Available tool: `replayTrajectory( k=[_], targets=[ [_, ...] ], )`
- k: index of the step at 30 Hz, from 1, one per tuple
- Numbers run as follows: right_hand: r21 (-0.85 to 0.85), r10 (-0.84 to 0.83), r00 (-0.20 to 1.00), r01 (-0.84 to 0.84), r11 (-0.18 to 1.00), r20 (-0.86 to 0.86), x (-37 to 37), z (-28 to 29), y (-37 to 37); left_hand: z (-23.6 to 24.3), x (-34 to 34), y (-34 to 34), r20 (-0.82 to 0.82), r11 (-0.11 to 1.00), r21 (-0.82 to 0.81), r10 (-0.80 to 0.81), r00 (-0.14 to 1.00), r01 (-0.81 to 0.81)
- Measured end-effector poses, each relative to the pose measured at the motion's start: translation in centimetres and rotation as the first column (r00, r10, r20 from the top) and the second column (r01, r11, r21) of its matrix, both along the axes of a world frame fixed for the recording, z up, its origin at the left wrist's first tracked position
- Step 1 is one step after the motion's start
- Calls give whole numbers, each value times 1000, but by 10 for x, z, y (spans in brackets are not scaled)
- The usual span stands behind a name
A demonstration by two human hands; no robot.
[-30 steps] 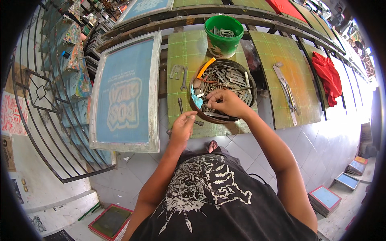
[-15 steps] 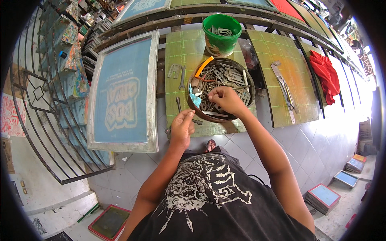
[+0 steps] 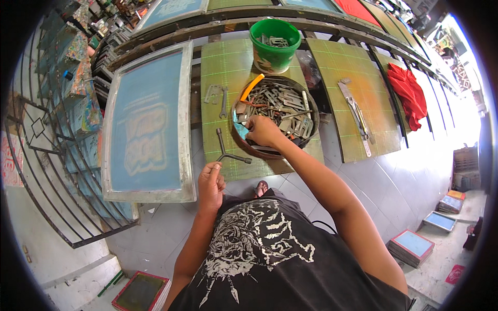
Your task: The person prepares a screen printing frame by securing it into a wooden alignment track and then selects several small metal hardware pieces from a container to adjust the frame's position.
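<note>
My right hand [image 3: 263, 131] reaches into a round basin [image 3: 317, 127] of mixed metal parts, at its left side next to a light blue scrap [image 3: 239, 128]. Its fingers are curled; whatever they grip is hidden. Lower left, my left hand [image 3: 211, 185] is closed in a pinch, and anything in it is too small to make out. Its fingertips overlap the end of a three-way socket wrench [image 3: 221, 144], which lies on the green board [image 3: 218, 67]. An open-end wrench [image 3: 224, 102] and a flat slotted metal plate [image 3: 212, 94] lie left of the basin. An orange strip [image 3: 252, 87] leans on the rim.
Behind the basin stands a green bucket [image 3: 275, 59] with metal pieces. A framed printing screen [image 3: 148, 116] lies to the left. On the right board [image 3: 358, 67] lie long metal tools [image 3: 357, 111]; farther right is a red cloth [image 3: 409, 96].
My right hand has moved left in the basin, to the blue scrap. My left hand has drawn back down and left, baring more of the three-way wrench. The view has shifted slightly.
</note>
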State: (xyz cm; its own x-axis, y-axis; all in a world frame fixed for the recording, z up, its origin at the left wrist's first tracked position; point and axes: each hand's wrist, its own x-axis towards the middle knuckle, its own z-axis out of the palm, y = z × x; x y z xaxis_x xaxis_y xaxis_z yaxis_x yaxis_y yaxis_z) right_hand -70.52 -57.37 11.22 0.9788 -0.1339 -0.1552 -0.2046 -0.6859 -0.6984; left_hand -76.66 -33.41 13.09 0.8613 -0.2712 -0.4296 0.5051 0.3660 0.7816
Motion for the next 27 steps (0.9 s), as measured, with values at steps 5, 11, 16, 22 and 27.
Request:
replayTrajectory(
  k=[5,11,16,22,27],
  targets=[
    [306,-22,984,77,949,-178,2,21,-14,3,4,4,2,1000,11,-22,1000,22],
    [477,-10,936,188,859,-351,-4,49,-40,-4,4,-2,-23,999,-19,-33,999,33],
    [615,130,937,106,781,-325,-15,66,-78,0,7,-8,-30,996,-36,-85,996,84],
    [475,-182,978,210,854,-106,-80,132,-154,-6,8,4,-72,997,-65,-43,996,38],
    [-34,-642,756,650,759,130,-176,64,-336,-8,8,9,-157,979,-198,-76,985,44]
  ],
)
